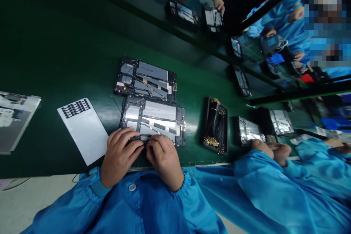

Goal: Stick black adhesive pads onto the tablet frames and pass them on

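So both hands are down on the near edge of an open tablet housing [156, 120] lying flat on the green tabletop [68, 62], the left hand [119, 157] and right hand [164, 162] curled narrow and almost touching, though I can't tell if they're pinching the edge or a thin wire. Just above it, touching it, sits a second housing [145, 80], with a white sheet of black pads [82, 131] by the left hand and a black tray of gold-tipped bits [215, 126] off to the right, near a co-worker's hands [271, 150].
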A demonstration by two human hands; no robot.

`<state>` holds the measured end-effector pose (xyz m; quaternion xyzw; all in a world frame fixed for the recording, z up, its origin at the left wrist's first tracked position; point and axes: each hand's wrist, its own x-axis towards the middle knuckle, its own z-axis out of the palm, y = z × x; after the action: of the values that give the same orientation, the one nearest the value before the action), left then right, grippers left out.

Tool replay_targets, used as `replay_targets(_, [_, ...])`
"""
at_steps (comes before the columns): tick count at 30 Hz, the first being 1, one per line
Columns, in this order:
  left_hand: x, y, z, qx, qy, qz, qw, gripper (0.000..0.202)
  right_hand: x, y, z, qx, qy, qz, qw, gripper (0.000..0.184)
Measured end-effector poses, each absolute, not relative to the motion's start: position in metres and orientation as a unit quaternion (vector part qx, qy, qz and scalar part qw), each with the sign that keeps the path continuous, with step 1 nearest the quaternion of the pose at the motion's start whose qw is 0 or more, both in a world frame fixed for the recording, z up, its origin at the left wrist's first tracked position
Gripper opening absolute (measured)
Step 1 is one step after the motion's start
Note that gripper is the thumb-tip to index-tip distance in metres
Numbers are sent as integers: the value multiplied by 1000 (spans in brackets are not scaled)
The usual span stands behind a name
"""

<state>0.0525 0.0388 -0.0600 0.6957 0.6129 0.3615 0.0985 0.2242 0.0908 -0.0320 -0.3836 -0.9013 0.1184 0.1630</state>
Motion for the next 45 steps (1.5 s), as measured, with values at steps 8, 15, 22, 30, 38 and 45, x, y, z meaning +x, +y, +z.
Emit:
replay_targets(8, [56, 39, -57, 719, 593, 360, 48, 12, 237, 92, -33, -370, -877, 214, 221, 14])
replay_targets(15, [58, 46, -54, 720, 591, 362, 45, 6, 241, 90, -37, -375, -866, 222, 244, 16])
replay_targets(22, [59, 47, -57, 720, 585, 369, 45, 5, 239, 92, -39, -370, -867, 215, 254, 17])
replay_targets(30, [58, 47, -57, 723, 581, 370, 48, 5, 242, 92, -41, -367, -863, 226, 263, 18])
replay_targets(38, [59, 47, -59, 723, 580, 371, 51, 6, 239, 94, -42, -363, -869, 219, 257, 15])
replay_targets(45, [50, 35, -56, 723, 602, 336, 50, 16, 260, 81, -56, -345, -864, 184, 318, 29])
